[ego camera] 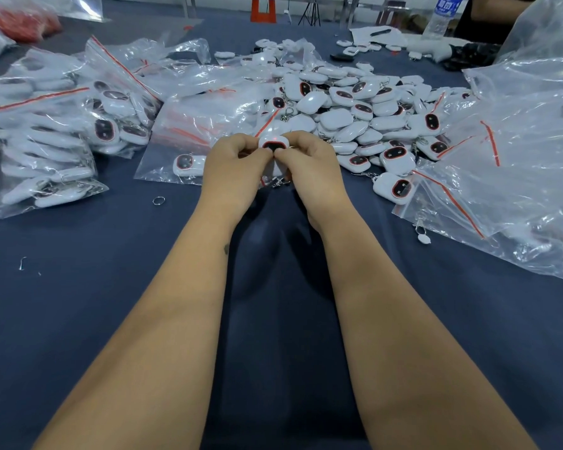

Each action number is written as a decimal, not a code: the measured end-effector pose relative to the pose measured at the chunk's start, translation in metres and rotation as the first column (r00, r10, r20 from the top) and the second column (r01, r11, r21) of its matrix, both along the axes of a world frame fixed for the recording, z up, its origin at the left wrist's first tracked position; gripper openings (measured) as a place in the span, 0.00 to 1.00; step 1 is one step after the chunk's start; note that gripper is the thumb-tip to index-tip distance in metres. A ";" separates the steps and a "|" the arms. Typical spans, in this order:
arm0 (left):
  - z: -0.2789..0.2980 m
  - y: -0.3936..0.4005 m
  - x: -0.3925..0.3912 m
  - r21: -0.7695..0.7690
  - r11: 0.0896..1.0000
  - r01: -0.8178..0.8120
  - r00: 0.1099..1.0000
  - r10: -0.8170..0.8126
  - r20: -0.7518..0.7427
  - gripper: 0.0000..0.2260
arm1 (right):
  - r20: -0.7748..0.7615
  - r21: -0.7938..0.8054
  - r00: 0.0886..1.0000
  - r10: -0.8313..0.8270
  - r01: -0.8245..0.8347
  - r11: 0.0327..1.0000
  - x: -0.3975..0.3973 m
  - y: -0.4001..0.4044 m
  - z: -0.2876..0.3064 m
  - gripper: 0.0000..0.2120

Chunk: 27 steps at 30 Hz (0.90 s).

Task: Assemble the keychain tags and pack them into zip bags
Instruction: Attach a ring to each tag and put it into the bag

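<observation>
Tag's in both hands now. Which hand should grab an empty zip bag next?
Probably left. Both hands, left hand and right hand, pinch the tag; the flat zip bag stack lies just beyond the left hand, nearer than the bags on the right.

A dark blue cloth-covered table carries everything — a big loose heap of white keychain tags at upper centre, filled zip bags stacked at the upper left, and empty clear zip bags piled along the right edge. A bag of flat red-striped zip bags lies just left of centre. A lone metal split ring rests on the cloth at mid-left — and a water bottle stands at the far upper right.
</observation>
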<state>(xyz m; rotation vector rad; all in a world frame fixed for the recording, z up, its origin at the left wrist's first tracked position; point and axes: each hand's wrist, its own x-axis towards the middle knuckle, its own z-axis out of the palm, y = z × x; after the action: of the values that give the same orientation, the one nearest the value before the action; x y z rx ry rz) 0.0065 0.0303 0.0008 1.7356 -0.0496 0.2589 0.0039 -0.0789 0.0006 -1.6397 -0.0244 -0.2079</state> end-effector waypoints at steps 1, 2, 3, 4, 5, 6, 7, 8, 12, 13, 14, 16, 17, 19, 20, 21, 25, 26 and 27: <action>0.000 0.000 -0.001 -0.002 1.000 0.005 1.000 -0.005 0.006 0.07 | 0.001 0.007 1.000 0.001 -0.001 1.000 -0.001 0.000 0.000 0.08; 0.000 0.000 -0.001 -0.002 1.000 0.010 1.000 -0.010 0.017 0.08 | 0.003 0.014 1.000 0.000 0.000 1.000 -0.001 -0.001 0.001 0.08; 0.001 0.000 -0.002 -0.004 1.000 0.016 0.999 -0.015 0.028 0.09 | 0.003 0.016 1.000 -0.005 0.005 1.000 -0.001 -0.001 0.001 0.07; 0.001 0.000 -0.003 -0.016 1.000 0.019 0.999 -0.018 0.035 0.09 | 0.001 0.017 1.000 -0.016 0.016 1.000 -0.002 -0.001 0.002 0.07; 0.001 -0.001 -0.004 -0.043 0.999 0.015 0.999 -0.014 0.034 0.09 | -0.004 0.034 0.999 -0.032 0.032 0.999 -0.001 -0.001 0.003 0.07; 0.001 -0.001 -0.004 -0.080 0.997 -0.003 1.000 0.006 0.029 0.08 | -0.014 0.077 0.998 -0.054 0.055 0.996 -0.001 0.000 0.004 0.08; 0.001 -0.001 -0.003 -0.116 0.992 -0.038 0.999 0.042 0.025 0.08 | -0.027 0.148 0.997 -0.076 0.079 0.986 -0.001 -0.001 0.006 0.09; 0.000 0.000 -0.001 -0.123 0.988 -0.088 0.995 0.093 0.035 0.06 | -0.036 0.241 0.995 -0.094 0.100 0.965 0.000 -0.002 0.008 0.09; -0.003 0.003 0.001 -0.044 0.977 -0.209 0.974 0.212 0.083 0.15 | 0.004 0.565 0.997 -0.078 0.062 0.823 -0.001 -0.008 0.014 0.06; -0.003 0.004 0.001 -0.030 0.976 -0.214 0.974 0.215 0.065 0.16 | 0.023 0.587 0.998 -0.061 0.035 0.809 -0.001 -0.008 0.014 0.06; -0.004 0.003 0.002 -0.015 0.978 -0.210 0.977 0.211 0.043 0.17 | 0.041 0.583 0.998 -0.056 0.021 0.812 -0.001 -0.007 0.014 0.07; -0.005 0.002 0.004 -0.003 0.983 -0.185 0.983 0.185 -0.003 0.13 | 0.081 0.517 0.994 -0.071 0.019 0.856 0.000 -0.004 0.012 0.08; -0.005 0.002 0.004 -0.003 0.985 -0.175 0.984 0.175 -0.015 0.09 | 0.101 0.466 0.992 -0.078 0.022 0.885 0.000 -0.003 0.011 0.09; -0.004 0.001 0.004 -0.009 0.984 -0.177 0.984 0.177 -0.008 0.05 | 0.109 0.340 0.989 -0.096 0.054 0.939 0.000 -0.001 0.009 0.10; -0.004 0.001 0.003 -0.018 0.982 -0.188 0.982 0.188 0.007 0.05 | 0.102 0.262 0.987 -0.121 0.091 0.961 -0.001 0.000 0.007 0.10; -0.004 0.000 0.003 -0.029 0.979 -0.203 0.979 0.204 0.028 0.06 | 0.093 0.193 0.984 -0.152 0.132 0.972 -0.001 0.000 0.005 0.10; 0.001 -0.004 -0.004 -0.055 0.973 -0.223 0.962 0.229 0.148 0.05 | 0.069 0.065 0.974 -0.215 0.210 0.975 -0.001 0.003 0.002 0.11; 0.003 -0.005 -0.007 -0.079 0.981 -0.179 0.966 0.191 0.176 0.03 | 0.068 0.019 0.979 -0.192 0.191 0.981 -0.001 0.004 0.002 0.09; 0.005 -0.007 -0.010 -0.119 0.986 -0.120 0.971 0.142 0.194 0.03 | 0.077 -0.043 0.984 -0.163 0.167 0.985 -0.001 0.005 0.003 0.07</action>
<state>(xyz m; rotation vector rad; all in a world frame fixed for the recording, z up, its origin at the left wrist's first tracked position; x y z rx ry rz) -0.0032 0.0234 0.0060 1.6036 -0.0676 0.5263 0.0034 -0.0740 0.0033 -1.6841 0.0517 -0.3971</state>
